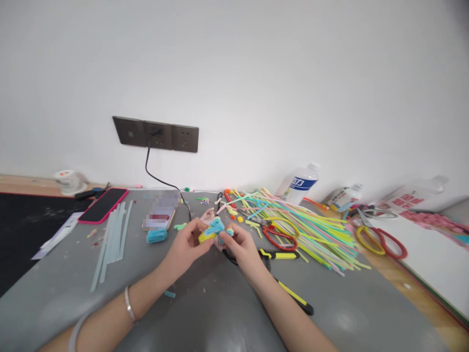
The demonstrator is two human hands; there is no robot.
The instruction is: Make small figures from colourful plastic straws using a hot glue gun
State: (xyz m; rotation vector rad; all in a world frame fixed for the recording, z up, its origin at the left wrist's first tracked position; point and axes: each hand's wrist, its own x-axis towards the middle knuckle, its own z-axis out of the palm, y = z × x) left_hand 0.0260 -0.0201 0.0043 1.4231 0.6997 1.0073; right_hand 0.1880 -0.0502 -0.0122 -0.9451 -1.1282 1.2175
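Note:
My left hand (pixel 186 248) and my right hand (pixel 242 249) meet over the grey mat (pixel 205 303), both pinched on a small blue and yellow pipe-cleaner figure (pixel 214 230). The left fingers grip its yellow lower part, the right fingers hold its blue side. A silver bracelet sits on my left wrist. Black and yellow pliers (pixel 289 293) lie under my right forearm.
A heap of coloured pipe cleaners (pixel 311 230) and red scissors (pixel 280 239) lie to the right. Pale glue sticks (pixel 112 239), a pink-cased phone (pixel 103 204), a second phone (pixel 159 215) on a cable and a blue yarn bundle (pixel 157 235) lie left. Bottles (pixel 300 183) stand by the wall.

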